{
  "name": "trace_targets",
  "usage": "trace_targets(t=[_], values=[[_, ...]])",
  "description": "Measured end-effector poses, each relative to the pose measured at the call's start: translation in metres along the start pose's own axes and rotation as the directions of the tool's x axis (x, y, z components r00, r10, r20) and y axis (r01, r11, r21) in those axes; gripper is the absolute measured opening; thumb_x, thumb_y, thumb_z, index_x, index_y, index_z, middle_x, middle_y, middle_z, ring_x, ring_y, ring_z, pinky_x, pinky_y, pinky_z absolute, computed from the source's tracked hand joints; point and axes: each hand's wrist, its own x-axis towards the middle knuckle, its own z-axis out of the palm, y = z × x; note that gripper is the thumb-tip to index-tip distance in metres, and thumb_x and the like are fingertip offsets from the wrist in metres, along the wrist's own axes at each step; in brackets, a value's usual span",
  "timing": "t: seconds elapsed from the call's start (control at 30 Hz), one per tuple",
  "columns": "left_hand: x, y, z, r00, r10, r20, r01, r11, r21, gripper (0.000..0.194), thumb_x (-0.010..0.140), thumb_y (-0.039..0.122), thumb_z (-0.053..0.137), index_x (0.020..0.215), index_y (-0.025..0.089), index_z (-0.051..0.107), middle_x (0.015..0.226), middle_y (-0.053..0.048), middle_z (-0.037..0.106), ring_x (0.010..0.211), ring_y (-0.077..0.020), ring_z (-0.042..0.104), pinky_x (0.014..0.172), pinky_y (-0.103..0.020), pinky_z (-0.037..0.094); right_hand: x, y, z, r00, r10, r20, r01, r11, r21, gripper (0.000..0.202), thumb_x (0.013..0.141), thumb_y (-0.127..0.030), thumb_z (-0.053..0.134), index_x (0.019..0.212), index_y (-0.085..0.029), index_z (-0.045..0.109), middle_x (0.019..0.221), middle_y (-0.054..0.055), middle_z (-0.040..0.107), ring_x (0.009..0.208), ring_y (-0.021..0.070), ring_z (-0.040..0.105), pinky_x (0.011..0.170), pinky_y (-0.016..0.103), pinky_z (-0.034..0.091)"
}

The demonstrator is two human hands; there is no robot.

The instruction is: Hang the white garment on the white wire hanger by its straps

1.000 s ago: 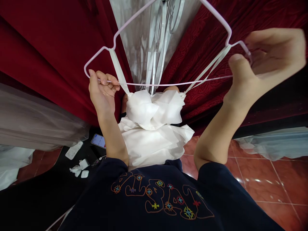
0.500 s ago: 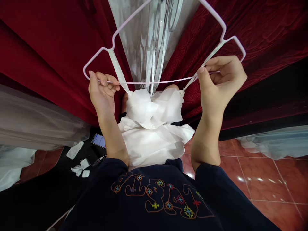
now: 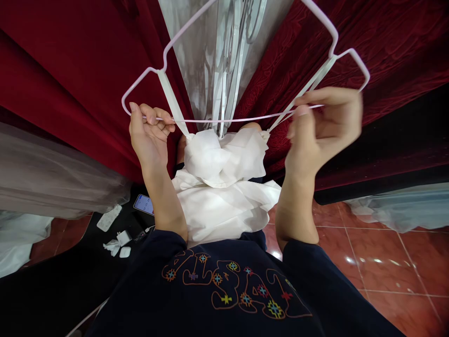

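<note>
A pale pink hanger (image 3: 228, 120) spans the upper middle, its top beyond the frame. Two white straps loop over its notches and run down to a white ruffled garment (image 3: 224, 159) lying over my lap. My left hand (image 3: 150, 128) is closed on the hanger's lower bar near its left corner. My right hand (image 3: 324, 121), smeared by motion, has its thumb and forefinger at the right end of the lower bar, beside the right strap (image 3: 310, 86).
Red curtains (image 3: 87, 70) flank a grey sheer cloth with metal bars behind it (image 3: 224, 61). At the lower left, a black surface (image 3: 52, 290) holds a phone (image 3: 143, 204), a white charger (image 3: 124, 238) and small white items. Red tiles (image 3: 386, 262) show at the right.
My right hand has shifted slightly and its fingers have changed position. The hanger's right side and the upper end of the right strap have moved outward to the right. My left hand stays in place.
</note>
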Motion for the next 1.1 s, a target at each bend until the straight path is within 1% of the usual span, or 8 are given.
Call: trace_targets(t=[0.13,0.23,0.47,0.57,0.7,0.83,0.97,1.1], values=[[-0.004,-0.002,-0.003,0.996,0.057,0.064,-0.059,0.998,0.038,0.065,0.115,0.078,0.045,0.075,0.027,0.052,0.074,-0.004,0.066,0.076,-0.0224,0.059,0.072,-0.04,0.046,-0.014,-0.021,0.026,0.993,0.004,0.118,-0.005,1.0,0.006,0.035,0.1,-0.056,0.075,0.12,-0.028,0.072,0.106,0.005,0.065,0.101,0.0176,0.07,0.076,0.032,0.063],[-0.009,-0.004,-0.002,0.999,0.051,0.015,-0.052,0.994,0.094,0.06,0.114,0.077,0.05,0.08,0.028,0.057,0.078,-0.003,0.071,0.079,-0.0228,0.063,0.073,-0.04,0.047,-0.021,-0.025,0.036,0.98,-0.026,0.196,0.026,1.0,0.001,0.036,0.099,-0.062,0.074,0.11,-0.027,0.077,0.095,0.003,0.064,0.085,0.0144,0.064,0.071,0.032,0.06],[-0.033,-0.013,0.005,0.997,0.078,-0.009,-0.075,0.98,0.182,0.034,0.106,0.056,0.075,0.125,0.028,0.075,0.119,-0.005,0.08,0.108,-0.023,0.076,0.088,-0.032,0.06,-0.027,-0.023,0.037,0.968,-0.064,0.242,0.071,0.997,-0.019,0.039,0.102,-0.063,0.069,0.097,-0.027,0.081,0.084,0.001,0.063,0.065,0.0092,0.044,0.057,0.028,0.042],[-0.037,-0.013,0.006,0.998,0.061,-0.021,-0.055,0.977,0.207,0.033,0.099,0.049,0.085,0.123,0.029,0.076,0.124,-0.005,0.079,0.106,-0.0229,0.08,0.083,-0.029,0.061,-0.029,-0.023,0.039,0.968,-0.092,0.234,0.091,0.996,0.013,0.037,0.103,-0.061,0.069,0.098,-0.026,0.08,0.084,0.001,0.061,0.063,0.0084,0.042,0.057,0.028,0.041],[-0.041,-0.013,0.005,1.0,-0.01,0.004,0.009,0.976,0.219,0.02,0.098,0.042,0.084,0.108,0.026,0.078,0.106,-0.006,0.082,0.1,-0.023,0.081,0.078,-0.028,0.063,-0.031,-0.02,0.041,0.971,-0.102,0.218,0.103,0.995,0.007,0.034,0.105,-0.057,0.069,0.099,-0.027,0.081,0.084,0.001,0.061,0.064,0.0086,0.044,0.057,0.027,0.038],[-0.053,0.001,0.006,0.99,-0.088,0.106,0.05,0.945,0.322,0.022,0.106,0.04,0.075,0.103,0.021,0.086,0.109,-0.012,0.085,0.105,-0.0272,0.082,0.084,-0.033,0.065,-0.031,-0.015,0.041,0.974,-0.111,0.199,0.109,0.994,0.021,0.033,0.104,-0.058,0.07,0.097,-0.027,0.081,0.084,0.0,0.06,0.062,0.008,0.042,0.056,0.028,0.037],[-0.06,0.026,0.014,0.983,-0.085,0.164,0.026,0.943,0.332,0.021,0.107,0.039,0.073,0.11,0.025,0.088,0.115,-0.011,0.085,0.108,-0.0309,0.082,0.072,-0.035,0.064,-0.029,-0.012,0.04,0.972,-0.1,0.212,0.096,0.995,0.026,0.034,0.102,-0.06,0.071,0.097,-0.027,0.08,0.085,0.001,0.06,0.062,0.0079,0.039,0.056,0.029,0.04],[-0.05,0.047,0.024,0.982,0.02,0.19,-0.061,0.974,0.217,0.034,0.105,0.057,0.074,0.122,0.028,0.08,0.123,-0.007,0.084,0.115,-0.0305,0.08,0.064,-0.031,0.06,-0.028,-0.015,0.039,0.968,-0.076,0.238,0.075,0.997,0.017,0.04,0.103,-0.063,0.068,0.095,-0.026,0.079,0.083,0.001,0.059,0.062,0.0078,0.04,0.052,0.026,0.034]])
